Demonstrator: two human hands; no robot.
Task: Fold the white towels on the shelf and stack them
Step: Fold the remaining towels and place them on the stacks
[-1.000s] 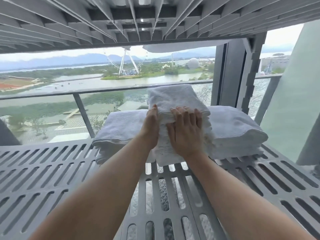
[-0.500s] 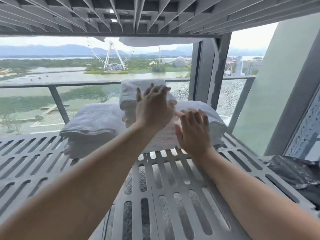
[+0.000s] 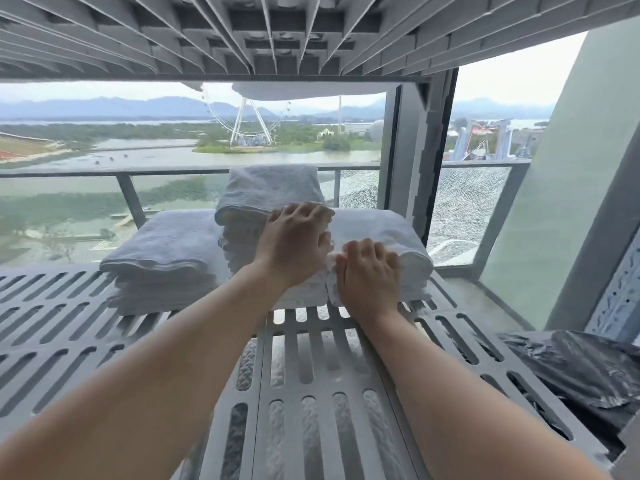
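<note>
While both bare forearms reach forward over the grey slatted shelf (image 3: 311,393), the hands meet the white towels at its far edge. Three piles stand there side by side: a low left stack (image 3: 166,258), a taller middle stack (image 3: 266,199) and a low right stack (image 3: 391,237), each touching its neighbour.

The left hand (image 3: 294,244) lies against the front face of the middle stack, its fingers spread and bent, with the tips on the rounded front fold of the topmost towel. Whether those fingers grasp the fold or only press on it cannot be told.

The right hand (image 3: 369,271) sits just beside it, lower down, on the front left corner of the right stack. Its fingers curl over the rolled front edge and the thumb tucks against the side where the two piles meet, so it grips that corner.

The ribbed underside of an upper shelf (image 3: 277,36) fills the top of the view. A crumpled black plastic bag (image 3: 571,372) lies at the shelf's right end. Behind the towels runs a glass railing (image 3: 138,173), and beyond it lie water, green land, a Ferris wheel (image 3: 250,123) and hazy hills.
</note>
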